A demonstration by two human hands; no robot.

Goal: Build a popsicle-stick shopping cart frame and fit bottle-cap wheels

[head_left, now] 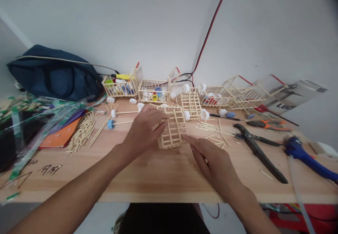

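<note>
A small lattice frame of thin wooden sticks stands on the wooden table in front of me. My left hand rests against its left side with fingers curled over the top edge. My right hand lies just right of the frame, fingers stretched out, its fingertips touching the lower right corner. Behind the frame stands a second ladder-like stick piece with white wheel caps.
Several stick-built carts filled with bottle caps line the wall. A pile of loose sticks and axles with caps lie left. Black pliers, orange cutters and a blue tool lie right. A dark bag sits far left.
</note>
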